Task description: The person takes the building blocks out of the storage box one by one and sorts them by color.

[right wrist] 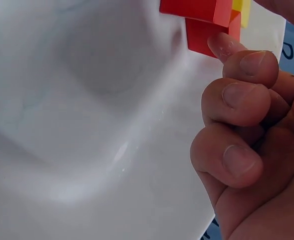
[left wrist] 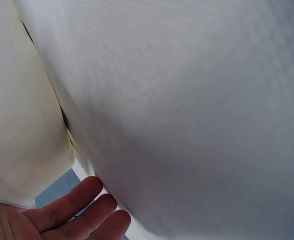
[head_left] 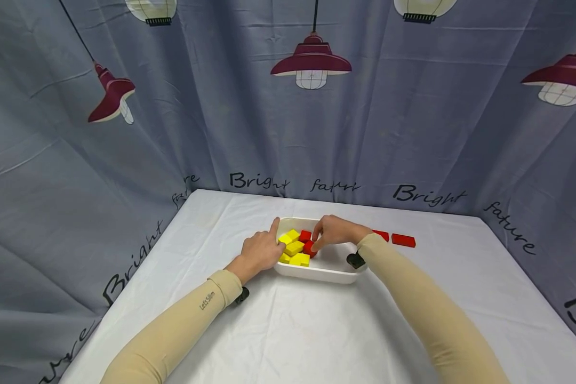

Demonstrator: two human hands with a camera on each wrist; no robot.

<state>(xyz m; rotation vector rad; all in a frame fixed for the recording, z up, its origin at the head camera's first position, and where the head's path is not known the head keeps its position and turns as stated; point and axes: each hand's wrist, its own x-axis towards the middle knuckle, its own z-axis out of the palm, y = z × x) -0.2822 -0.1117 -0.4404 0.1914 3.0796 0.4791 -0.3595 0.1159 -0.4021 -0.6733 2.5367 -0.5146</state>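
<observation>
A white tray with rounded corners stands on the table and holds yellow blocks and red blocks at its left end. My left hand grips the tray's left side, thumb over the rim and index finger along it. In the left wrist view the other fingers lie outside the wall. Reaching into the tray from the right, my right hand holds a red block with thumb and index finger. Its remaining fingers are curled in the right wrist view.
Two red blocks lie on the white-covered table behind the tray's right side, one partly hidden by the right wrist. A grey-blue curtain with printed lamps and lettering hangs around the table's back and sides.
</observation>
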